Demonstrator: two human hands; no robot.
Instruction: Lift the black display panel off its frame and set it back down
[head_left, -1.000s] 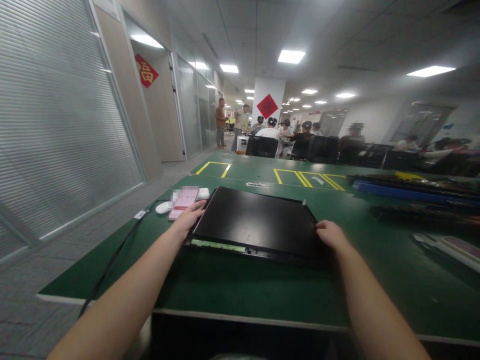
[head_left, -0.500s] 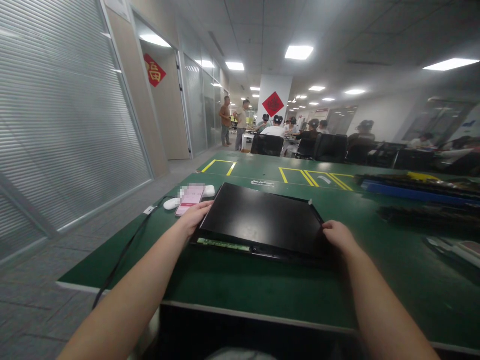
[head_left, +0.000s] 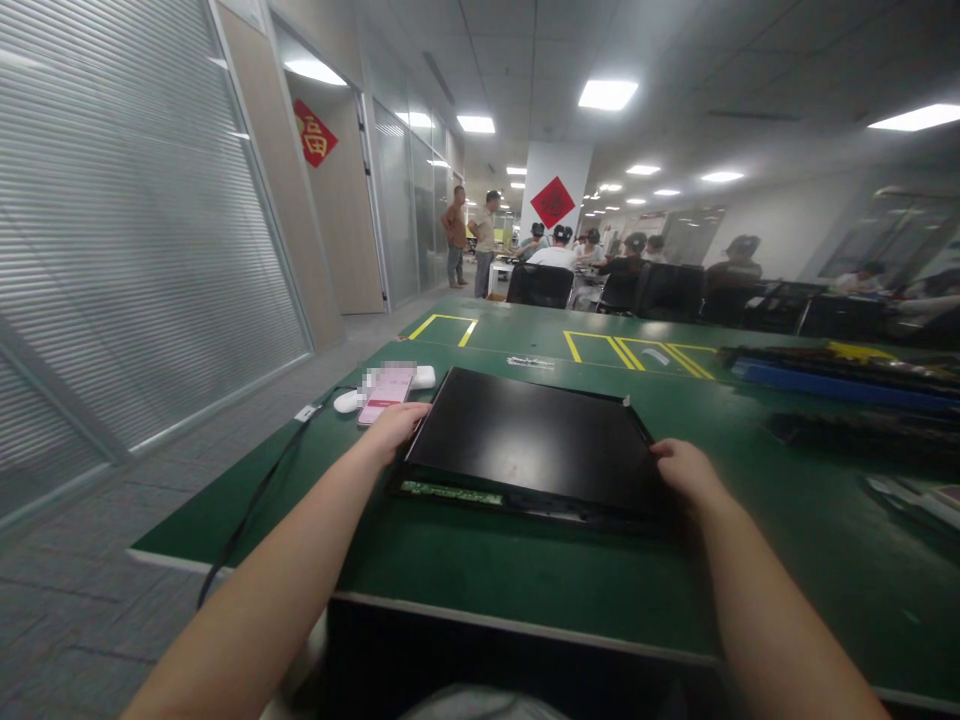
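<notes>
A flat black screen panel point(head_left: 532, 440) lies on the green table point(head_left: 525, 570) in front of me, with a narrow green circuit strip point(head_left: 450, 493) along its near edge. My left hand point(head_left: 394, 428) grips the panel's left edge. My right hand point(head_left: 686, 470) grips its right edge near the front corner. The panel's far side looks slightly raised off the table.
A pink phone point(head_left: 386, 386) and white earbud cases point(head_left: 346, 401) lie left of the panel, with a black cable point(head_left: 255, 500) running off the table edge. Long black and blue parts point(head_left: 832, 380) are stacked at right. Several people sit and stand far behind.
Both hands keep their hold on the panel's edges. The view has shifted slightly, so the panel and table sit a little to the right in the frame.
</notes>
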